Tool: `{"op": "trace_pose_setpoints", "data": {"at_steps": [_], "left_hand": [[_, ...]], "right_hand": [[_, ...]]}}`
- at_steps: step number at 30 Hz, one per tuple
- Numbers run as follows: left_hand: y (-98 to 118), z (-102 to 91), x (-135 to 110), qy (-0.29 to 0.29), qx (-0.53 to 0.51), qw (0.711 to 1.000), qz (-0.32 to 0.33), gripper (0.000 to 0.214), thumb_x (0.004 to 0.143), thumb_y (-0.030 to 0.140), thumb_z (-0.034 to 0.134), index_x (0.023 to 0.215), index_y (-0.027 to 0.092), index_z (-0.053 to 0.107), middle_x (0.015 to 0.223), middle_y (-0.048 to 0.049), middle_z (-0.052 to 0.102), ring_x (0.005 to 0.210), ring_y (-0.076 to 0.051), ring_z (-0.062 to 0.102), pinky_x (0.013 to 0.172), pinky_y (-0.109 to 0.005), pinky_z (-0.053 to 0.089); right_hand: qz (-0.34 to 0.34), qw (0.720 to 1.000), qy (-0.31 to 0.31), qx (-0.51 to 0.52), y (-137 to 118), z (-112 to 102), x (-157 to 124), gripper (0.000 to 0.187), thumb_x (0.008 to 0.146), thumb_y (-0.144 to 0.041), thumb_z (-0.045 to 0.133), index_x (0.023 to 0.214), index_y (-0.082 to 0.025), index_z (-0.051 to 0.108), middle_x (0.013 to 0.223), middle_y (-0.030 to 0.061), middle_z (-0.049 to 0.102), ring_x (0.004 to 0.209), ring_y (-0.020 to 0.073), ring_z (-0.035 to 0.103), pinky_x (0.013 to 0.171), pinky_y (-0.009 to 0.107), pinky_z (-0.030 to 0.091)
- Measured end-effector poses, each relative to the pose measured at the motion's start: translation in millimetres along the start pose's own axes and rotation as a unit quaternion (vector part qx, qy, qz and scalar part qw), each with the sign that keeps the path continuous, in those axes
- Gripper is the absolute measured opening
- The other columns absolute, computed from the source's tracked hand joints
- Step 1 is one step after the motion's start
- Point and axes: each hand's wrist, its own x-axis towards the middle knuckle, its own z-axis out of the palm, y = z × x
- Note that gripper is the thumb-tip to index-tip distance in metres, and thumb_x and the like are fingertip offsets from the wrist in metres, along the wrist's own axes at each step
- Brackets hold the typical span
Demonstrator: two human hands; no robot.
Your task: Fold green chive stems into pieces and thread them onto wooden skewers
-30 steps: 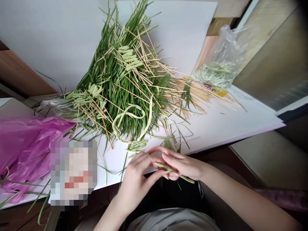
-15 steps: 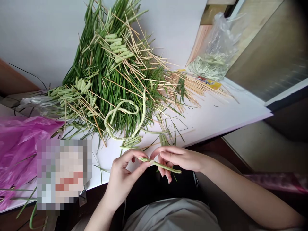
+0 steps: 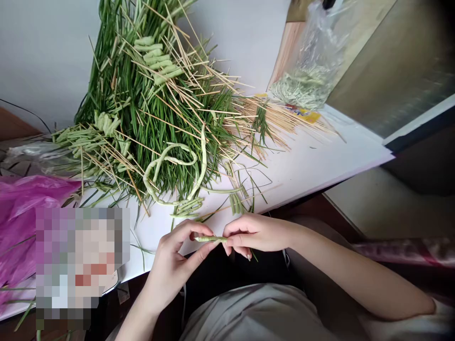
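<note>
Between my two hands, just off the table's front edge, is a long bean [image 3: 209, 239], pale green. Its left part is pinched between the thumb and fingers of my left hand [image 3: 179, 253]. Against its right end, the thumb and fingers of my right hand [image 3: 254, 234] are closed, and they hide what lies beyond. A whole long bean [image 3: 151, 187] lies looped on a heap of green chives [image 3: 170, 123] behind my hands. Short cut bean pieces [image 3: 188, 207] rest on the table near my fingers, with another small bunch [image 3: 235, 202] to their right.
Thin wooden skewers [image 3: 284, 125] lie across the heap and the white table [image 3: 320, 161]. More bean pieces [image 3: 158, 61] sit on top. A clear bag with pale green contents [image 3: 302, 87] stands at the back right. A pink plastic bag [image 3: 21, 227] and a blurred-out patch are at left.
My right hand has closed its fingers on the right part of the long bean, which now lies nearly level. The whole view has shifted slightly.
</note>
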Motion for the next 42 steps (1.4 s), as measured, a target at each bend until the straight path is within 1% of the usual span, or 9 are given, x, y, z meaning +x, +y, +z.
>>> {"op": "trace_pose_setpoints", "data": {"at_steps": [6, 18, 23, 26, 28, 31, 37, 39, 42], "left_hand": [[12.6, -5.4, 3.6, -0.050, 0.197, 0.966, 0.161, 0.014, 0.095, 0.019, 0.071, 0.108, 0.020, 0.067, 0.097, -0.0021, 0.074, 0.087, -0.019, 0.063, 0.083, -0.033, 0.045], [23.9, -1.0, 16.3, -0.162, 0.373, 0.877, 0.256, 0.029, 0.106, 0.025, 0.051, 0.085, 0.015, 0.068, 0.073, -0.0026, 0.065, 0.072, -0.022, 0.056, 0.071, -0.036, 0.037], [32.4, 1.4, 6.7, -0.201, 0.273, 0.923, 0.184, 0.033, 0.106, 0.023, 0.049, 0.078, 0.018, 0.066, 0.070, -0.0021, 0.063, 0.069, -0.021, 0.055, 0.065, -0.033, 0.038], [48.2, -1.1, -4.9, -0.232, 0.134, 0.957, 0.109, 0.031, 0.107, 0.025, 0.048, 0.084, 0.020, 0.069, 0.072, -0.0017, 0.064, 0.070, -0.019, 0.056, 0.063, -0.029, 0.041], [56.0, -1.5, -11.1, -0.254, 0.056, 0.964, 0.061, 0.034, 0.108, 0.028, 0.045, 0.086, 0.020, 0.070, 0.073, -0.0023, 0.066, 0.071, -0.018, 0.058, 0.065, -0.027, 0.043], [56.1, 1.7, -17.6, -0.283, -0.053, 0.956, -0.056, 0.041, 0.107, 0.037, 0.046, 0.080, 0.019, 0.071, 0.071, -0.0029, 0.065, 0.072, -0.017, 0.061, 0.070, -0.026, 0.046], [23.5, 15.4, -41.7, -0.325, -0.243, 0.854, -0.326, 0.065, 0.095, 0.072, 0.049, 0.067, 0.016, 0.066, 0.059, 0.0012, 0.051, 0.056, -0.012, 0.048, 0.056, -0.024, 0.037], [11.6, 14.7, -48.8, -0.271, -0.213, 0.880, -0.327, 0.066, 0.095, 0.072, 0.048, 0.068, 0.015, 0.068, 0.059, 0.0010, 0.051, 0.057, -0.012, 0.047, 0.057, -0.024, 0.037], [2.7, 3.3, -47.4, -0.153, -0.069, 0.958, -0.235, 0.049, 0.099, 0.057, 0.054, 0.078, 0.018, 0.074, 0.070, -0.0029, 0.064, 0.065, -0.015, 0.059, 0.063, -0.025, 0.044]], "right_hand": [[0.019, 0.999, -0.002, -0.044, -1.2, -0.8, -2.1, 0.029, 0.105, -0.030, 0.051, 0.083, -0.017, 0.065, 0.063, -0.0057, 0.051, 0.056, 0.0100, 0.051, 0.058, 0.021, 0.047], [0.108, 0.985, -0.124, 0.049, 8.8, -2.5, 13.9, 0.033, 0.107, -0.017, 0.044, 0.076, -0.017, 0.058, 0.056, -0.0067, 0.054, 0.051, 0.0096, 0.049, 0.056, 0.022, 0.042], [0.122, 0.986, -0.106, 0.024, -5.7, 10.4, -3.4, 0.032, 0.103, -0.009, 0.046, 0.074, -0.019, 0.058, 0.054, -0.0080, 0.053, 0.050, 0.0094, 0.049, 0.056, 0.021, 0.041], [0.038, 0.986, -0.067, -0.147, -18.8, 30.6, -28.0, 0.029, 0.099, -0.002, 0.053, 0.078, -0.020, 0.064, 0.059, -0.0077, 0.055, 0.055, 0.0107, 0.053, 0.061, 0.022, 0.042], [-0.070, 0.939, -0.014, -0.337, -20.4, 44.8, -41.2, 0.023, 0.097, -0.003, 0.060, 0.079, -0.018, 0.066, 0.065, -0.0039, 0.063, 0.061, 0.0144, 0.055, 0.063, 0.027, 0.041], [-0.167, 0.859, 0.016, -0.483, -13.9, 59.0, -49.5, 0.017, 0.099, -0.010, 0.063, 0.083, -0.016, 0.065, 0.065, -0.0024, 0.064, 0.057, 0.0150, 0.050, 0.068, 0.031, 0.042], [-0.266, 0.688, 0.093, -0.669, -0.9, 47.8, -55.2, 0.027, 0.094, -0.002, 0.049, 0.078, -0.017, 0.065, 0.060, -0.0006, 0.052, 0.055, 0.0180, 0.039, 0.064, 0.037, 0.035], [-0.244, 0.681, 0.126, -0.679, 5.2, 36.4, -59.1, 0.028, 0.098, -0.004, 0.048, 0.081, -0.017, 0.067, 0.061, -0.0009, 0.052, 0.058, 0.0186, 0.041, 0.070, 0.038, 0.036], [-0.211, 0.722, 0.194, -0.629, 17.0, 22.2, -60.7, 0.037, 0.108, -0.014, 0.046, 0.075, -0.018, 0.062, 0.060, -0.0028, 0.052, 0.059, 0.0172, 0.043, 0.073, 0.037, 0.036]]}}
